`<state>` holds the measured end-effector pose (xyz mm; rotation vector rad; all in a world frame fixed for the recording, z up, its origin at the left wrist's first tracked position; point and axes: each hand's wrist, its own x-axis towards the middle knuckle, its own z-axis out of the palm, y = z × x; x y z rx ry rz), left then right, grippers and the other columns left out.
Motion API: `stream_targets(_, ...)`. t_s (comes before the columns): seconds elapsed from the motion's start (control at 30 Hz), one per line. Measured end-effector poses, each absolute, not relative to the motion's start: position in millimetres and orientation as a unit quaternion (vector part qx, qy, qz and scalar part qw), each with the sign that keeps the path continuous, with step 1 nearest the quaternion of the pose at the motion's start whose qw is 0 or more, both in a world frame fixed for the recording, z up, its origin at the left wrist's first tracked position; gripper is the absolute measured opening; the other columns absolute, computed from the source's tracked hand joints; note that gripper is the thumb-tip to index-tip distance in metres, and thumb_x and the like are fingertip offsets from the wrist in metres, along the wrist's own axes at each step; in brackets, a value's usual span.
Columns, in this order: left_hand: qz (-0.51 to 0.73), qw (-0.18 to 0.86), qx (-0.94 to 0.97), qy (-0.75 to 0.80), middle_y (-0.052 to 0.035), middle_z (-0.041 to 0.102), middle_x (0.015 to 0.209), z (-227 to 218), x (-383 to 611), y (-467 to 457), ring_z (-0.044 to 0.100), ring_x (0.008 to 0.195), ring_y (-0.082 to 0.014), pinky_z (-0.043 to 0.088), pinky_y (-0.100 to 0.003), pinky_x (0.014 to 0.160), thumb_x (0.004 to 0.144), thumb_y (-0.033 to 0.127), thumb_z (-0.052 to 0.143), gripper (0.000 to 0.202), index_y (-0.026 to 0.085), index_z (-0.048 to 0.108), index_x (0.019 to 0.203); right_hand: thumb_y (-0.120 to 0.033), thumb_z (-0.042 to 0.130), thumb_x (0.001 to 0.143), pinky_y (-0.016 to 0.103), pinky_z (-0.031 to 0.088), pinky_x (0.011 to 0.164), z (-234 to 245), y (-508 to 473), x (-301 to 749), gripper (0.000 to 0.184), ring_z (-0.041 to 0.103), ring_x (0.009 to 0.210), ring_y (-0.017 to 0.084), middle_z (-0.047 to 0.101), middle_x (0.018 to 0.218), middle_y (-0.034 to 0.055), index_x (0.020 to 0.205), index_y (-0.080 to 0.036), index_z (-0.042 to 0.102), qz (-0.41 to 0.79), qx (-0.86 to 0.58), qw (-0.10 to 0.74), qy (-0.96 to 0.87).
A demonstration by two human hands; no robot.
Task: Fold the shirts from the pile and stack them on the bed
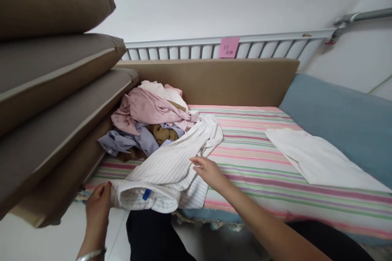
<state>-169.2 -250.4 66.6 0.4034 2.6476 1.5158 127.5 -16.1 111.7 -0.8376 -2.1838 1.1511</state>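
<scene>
A white shirt with thin dark stripes [165, 161] lies stretched over the near edge of the bed, its collar toward me and a blue label inside the neck. At the shirt's left side, my left hand [99, 202] pinches the cloth near the collar. My right hand [208, 171] is over the shirt's right edge with its fingers partly bent and apart, and I see no cloth gripped in it. Beyond the shirt is a crumpled heap of clothes: a pink garment [147, 108], a blue-grey one [145, 140] and a brown piece [165, 133].
Thick brown cushions [61, 69] are stacked at the left. A folded white cloth [324, 161] lies on the striped sheet [245, 130] at the right, beside a blue cushion [343, 118]. A brown panel [232, 79] and a white radiator with a pink note [229, 47] stand behind.
</scene>
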Motion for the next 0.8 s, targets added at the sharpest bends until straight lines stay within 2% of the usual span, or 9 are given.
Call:
stream_targets(0.17,0.534,0.066,0.093,0.838,-0.0023,0.067,0.079,53.4,-166.3,-249.7,0.059,0.08,-0.0222,0.043,-0.03,0.069,0.065,0.05,0.056,0.037,0.018,0.066,0.083,-0.007,0.048,0.074,0.033,0.044,0.09,100.1,-24.1,129.2,0.033,0.058,0.097,0.019,0.066,0.098,0.0053,0.097,-0.021,0.068,0.315,-0.259,0.194,-0.892)
stream_targets(0.23,0.553,0.074,0.087,0.826,-0.0011,0.066,0.077,50.4,-166.3,-248.0,0.058,0.076,-0.0205,0.043,-0.028,0.066,0.065,0.05,0.058,0.037,0.018,0.066,0.083,-0.006,0.05,0.072,0.035,0.04,0.095,90.9,-33.0,129.2,0.039,0.054,0.107,0.019,0.064,0.11,0.0054,0.102,-0.024,0.067,0.277,-0.227,0.164,-0.919)
stream_targets(0.33,0.584,0.084,0.094,0.802,0.0011,0.064,0.07,48.5,-163.6,-245.9,0.056,0.069,-0.0173,0.042,-0.025,0.061,0.065,0.051,0.059,0.037,0.018,0.065,0.081,-0.006,0.055,0.07,0.043,0.028,0.106,73.7,-41.2,124.5,0.053,0.036,0.129,0.024,0.044,0.139,0.0063,0.117,-0.027,0.06,0.217,-0.207,0.136,-0.944)
stream_targets(0.4,0.601,0.08,0.102,0.789,0.0012,0.063,0.07,52.4,-160.5,-243.6,0.056,0.068,-0.0165,0.042,-0.025,0.061,0.065,0.049,0.059,0.035,0.017,0.065,0.079,-0.009,0.056,0.072,0.046,0.025,0.107,65.5,-39.1,116.9,0.047,0.031,0.132,0.026,0.04,0.143,0.0077,0.115,-0.027,0.062,0.205,-0.227,0.134,-0.943)
stream_targets(0.47,0.619,0.089,0.087,0.776,0.0011,0.063,0.07,61.3,-157.8,-240.7,0.055,0.068,-0.0161,0.042,-0.024,0.062,0.063,0.046,0.061,0.033,0.017,0.065,0.078,-0.014,0.054,0.076,0.046,0.029,0.105,63.9,-31.5,108.4,0.03,0.039,0.127,0.026,0.05,0.135,0.0097,0.101,-0.024,0.069,0.236,-0.245,0.145,-0.929)
stream_targets(0.53,0.636,0.118,0.061,0.76,0.0018,0.062,0.066,73.2,-156.1,-238.1,0.054,0.064,-0.0152,0.041,-0.024,0.059,0.059,0.043,0.065,0.032,0.016,0.064,0.075,-0.019,0.05,0.08,0.043,0.034,0.101,70.7,-21.9,104.5,0.021,0.049,0.118,0.025,0.059,0.122,0.0109,0.086,-0.02,0.071,0.313,-0.245,0.169,-0.902)
stream_targets(0.63,0.654,0.173,0.058,0.734,0.002,0.06,0.06,90.4,-152.5,-235.0,0.054,0.061,-0.0152,0.041,-0.024,0.055,0.054,0.042,0.069,0.033,0.014,0.064,0.072,-0.028,0.048,0.083,0.039,0.041,0.093,93.2,-10.1,117.4,0.022,0.058,0.1,0.023,0.067,0.101,0.0085,0.081,-0.018,0.067,0.46,-0.246,0.21,-0.827)
stream_targets(0.7,0.661,0.207,0.075,0.717,-0.0003,0.063,0.062,99.2,-146.0,-231.3,0.058,0.064,-0.0174,0.044,-0.025,0.057,0.052,0.042,0.072,0.037,0.013,0.065,0.074,-0.038,0.051,0.083,0.037,0.044,0.085,110.6,-6.2,139.5,0.025,0.059,0.089,0.022,0.068,0.088,0.005,0.081,-0.018,0.065,0.535,-0.275,0.251,-0.758)
stream_targets(0.8,0.658,0.301,0.101,0.683,-0.0044,0.067,0.067,108.3,-125.4,-218.7,0.061,0.067,-0.0194,0.047,-0.027,0.06,0.05,0.04,0.076,0.039,0.011,0.067,0.075,-0.05,0.061,0.076,0.033,0.043,0.081,131.8,-5.3,183.2,0.032,0.058,0.085,0.021,0.067,0.085,0.0037,0.082,-0.019,0.065,0.632,-0.307,0.331,-0.63)
